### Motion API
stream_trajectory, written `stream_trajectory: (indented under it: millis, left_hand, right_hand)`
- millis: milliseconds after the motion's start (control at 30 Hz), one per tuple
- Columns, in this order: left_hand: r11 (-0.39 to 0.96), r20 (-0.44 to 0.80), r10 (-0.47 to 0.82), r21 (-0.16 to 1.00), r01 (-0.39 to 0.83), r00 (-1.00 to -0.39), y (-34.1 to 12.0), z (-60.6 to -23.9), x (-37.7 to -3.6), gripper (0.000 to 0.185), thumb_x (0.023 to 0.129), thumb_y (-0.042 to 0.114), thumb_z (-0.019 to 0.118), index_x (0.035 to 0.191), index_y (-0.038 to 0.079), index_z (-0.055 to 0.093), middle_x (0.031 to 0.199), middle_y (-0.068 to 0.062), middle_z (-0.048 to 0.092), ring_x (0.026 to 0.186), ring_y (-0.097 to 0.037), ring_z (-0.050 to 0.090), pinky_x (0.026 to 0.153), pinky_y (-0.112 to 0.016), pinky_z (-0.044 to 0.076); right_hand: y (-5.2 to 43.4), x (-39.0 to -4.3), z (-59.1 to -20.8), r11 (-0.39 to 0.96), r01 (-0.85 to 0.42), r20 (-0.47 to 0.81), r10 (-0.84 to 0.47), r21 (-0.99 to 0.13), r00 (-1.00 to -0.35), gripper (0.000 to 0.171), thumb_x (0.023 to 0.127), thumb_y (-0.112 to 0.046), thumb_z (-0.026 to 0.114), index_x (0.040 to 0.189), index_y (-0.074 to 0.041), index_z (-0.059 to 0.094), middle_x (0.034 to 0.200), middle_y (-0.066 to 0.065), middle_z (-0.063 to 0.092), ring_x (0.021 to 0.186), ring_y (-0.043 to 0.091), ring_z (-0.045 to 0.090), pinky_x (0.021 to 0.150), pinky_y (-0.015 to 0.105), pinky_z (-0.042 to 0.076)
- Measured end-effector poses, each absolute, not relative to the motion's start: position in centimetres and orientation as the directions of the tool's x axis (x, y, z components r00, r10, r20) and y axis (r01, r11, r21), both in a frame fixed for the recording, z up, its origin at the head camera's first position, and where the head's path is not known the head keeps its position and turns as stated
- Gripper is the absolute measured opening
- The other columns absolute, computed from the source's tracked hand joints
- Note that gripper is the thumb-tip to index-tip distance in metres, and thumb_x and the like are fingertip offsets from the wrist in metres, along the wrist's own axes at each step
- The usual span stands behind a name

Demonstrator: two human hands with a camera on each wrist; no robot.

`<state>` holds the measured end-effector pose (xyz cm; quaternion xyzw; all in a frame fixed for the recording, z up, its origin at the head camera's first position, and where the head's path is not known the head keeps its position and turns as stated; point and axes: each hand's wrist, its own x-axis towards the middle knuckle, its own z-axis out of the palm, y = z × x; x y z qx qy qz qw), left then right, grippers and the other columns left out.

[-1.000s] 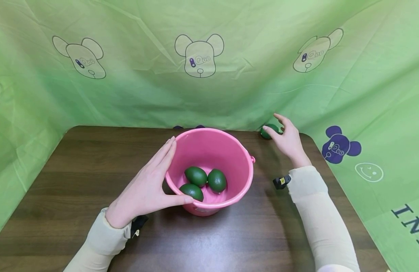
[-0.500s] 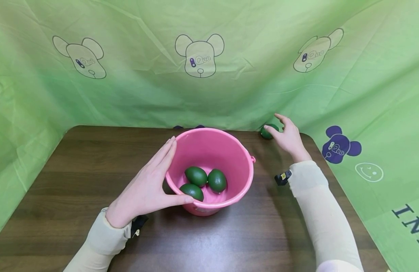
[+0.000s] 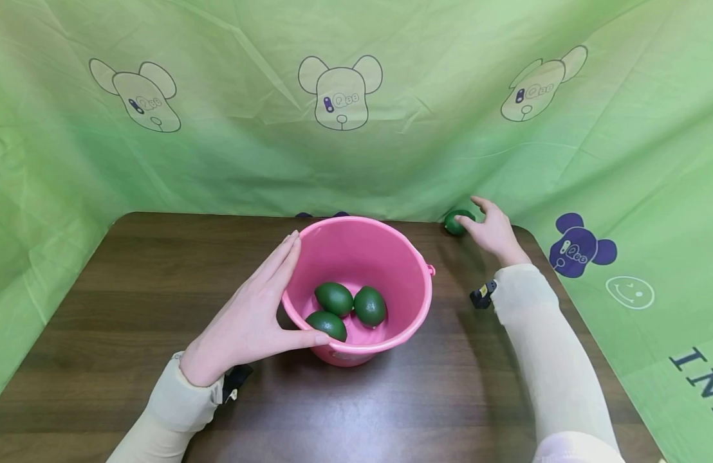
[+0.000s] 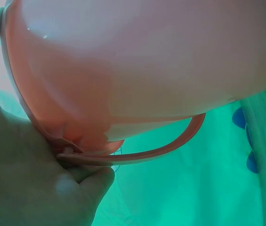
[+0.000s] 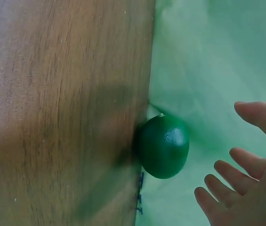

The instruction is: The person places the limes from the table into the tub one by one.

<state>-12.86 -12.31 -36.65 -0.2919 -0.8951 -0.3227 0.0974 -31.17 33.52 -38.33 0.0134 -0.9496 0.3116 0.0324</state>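
Observation:
A pink bucket (image 3: 356,348) stands on the brown table, with three glossy dark green oval fruits (image 3: 369,307) inside on its bottom. My left hand (image 3: 249,315) rests on the bucket's left side, straight fingers along the rim and thumb over the front edge. In the left wrist view this hand (image 4: 34,174) lies by the rim where the pink handle (image 4: 170,148) joins. Another green fruit (image 5: 165,147) lies at the table's far right edge against the cloth. Beside it my right hand (image 3: 492,230) has thumb and fingers spread, and the right wrist view shows a gap between them.
A green printed cloth (image 3: 235,148) hangs behind the table and along both sides, meeting its far edge. The wooden table (image 3: 130,308) extends around the bucket. A small black wrist camera (image 3: 482,296) sits at my right sleeve.
My right hand has shifted slightly right, leaving a bit more of the far fruit visible, and its forearm has swung a little. The left hand, bucket and fruits inside look unchanged.

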Motion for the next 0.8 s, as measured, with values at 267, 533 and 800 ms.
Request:
stream_trajectory:
  millis: [267,533,800]
  left_hand:
    - [0.619,0.367,0.461,0.52,0.589,-0.808,-12.3,-36.7,-12.9,0.127,0.075,0.079,0.07,0.165,0.016,0.007,0.169,0.007,0.001,0.153,-0.013,0.008,0.116,-0.047,0.031]
    - [0.615,0.371,0.463,0.52,0.593,-0.805,-12.3,-36.7,-12.9,0.126,0.075,0.079,0.07,0.165,0.016,0.007,0.169,0.007,0.001,0.153,-0.013,0.008,0.116,-0.048,0.031]
    - [0.615,0.371,0.461,0.522,0.591,-0.807,-12.3,-36.7,-12.9,0.127,0.074,0.079,0.07,0.165,0.016,0.007,0.169,0.007,0.001,0.153,-0.013,0.008,0.116,-0.047,0.03]
  right_hand:
    - [33.3,-31.9,-38.0,0.833,-0.034,0.017,-0.03,-0.552,-0.999,0.079,0.102,-0.036,0.058,0.159,0.004,0.022,0.158,0.032,0.026,0.142,0.051,0.027,0.113,0.063,0.026]
    - [33.5,-32.6,-38.0,0.864,0.012,-0.079,-0.032,-0.504,-0.996,0.085,0.102,-0.043,0.057,0.158,0.009,0.018,0.158,0.036,0.022,0.144,0.053,0.02,0.114,0.064,0.022]
    - [33.9,-33.2,-39.0,0.871,0.002,-0.06,-0.032,-0.492,-0.998,0.081,0.102,-0.036,0.059,0.155,0.012,0.022,0.155,0.038,0.027,0.142,0.055,0.024,0.115,0.062,0.023]
